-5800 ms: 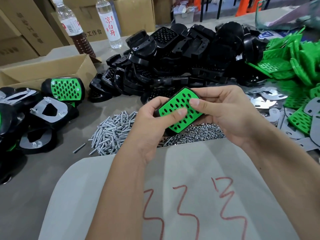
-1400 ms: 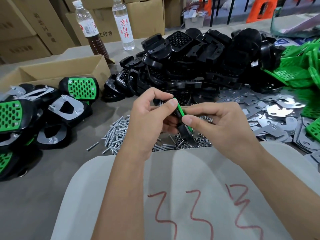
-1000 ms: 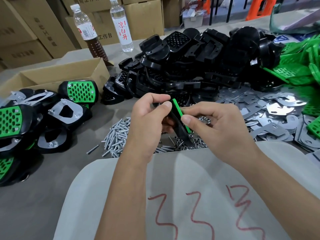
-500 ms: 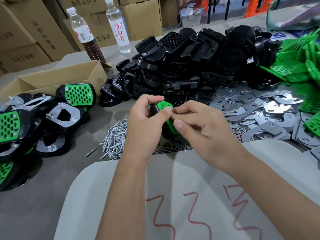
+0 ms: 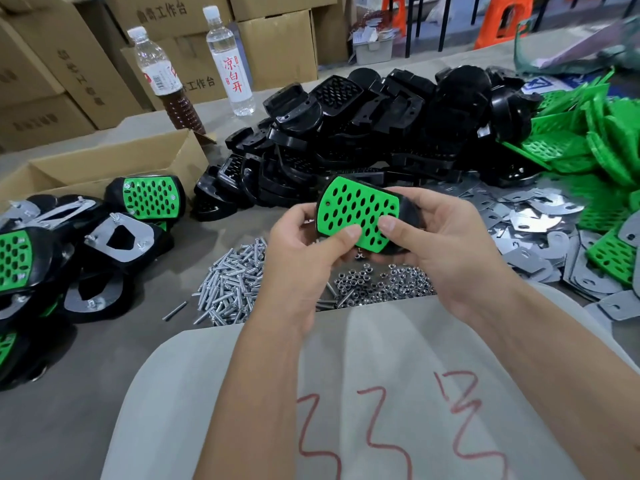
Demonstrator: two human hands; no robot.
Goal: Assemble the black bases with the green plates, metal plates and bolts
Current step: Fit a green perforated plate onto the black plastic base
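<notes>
The black base (image 5: 410,216) with a green plate (image 5: 358,214) seated on its face is held above the table (image 5: 86,375), over the loose nuts (image 5: 384,285), with the plate turned toward the camera. The plate is bright green, rounded at its far left corner and pierced by rows of oval holes; only a dark rim of the base shows along its right edge. The left hand (image 5: 298,258) pinches the near edge, thumb on the green face and the other fingers curled behind; the right hand (image 5: 446,244) grips the right side the same way, thumb pressed on the plate and fingers wrapped round the base. Just left of the nuts lies a heap of bolts (image 5: 232,289). Farther back rises a pile of black bases (image 5: 363,133), with metal plates (image 5: 519,220) spread on the right and more green plates (image 5: 595,140) at the far right. Finished assemblies (image 5: 149,199) sit on the left beside an open cardboard box (image 5: 104,164). Of two bottles at the far left, the clear one (image 5: 230,64) carries red characters reading 凉白开; the other bottle (image 5: 166,81) holds brown liquid, its label too small to read. Cartons behind (image 5: 277,36) show 工作台. A white sheet (image 5: 381,393) nearest the camera bears three red hand-drawn marks.
</notes>
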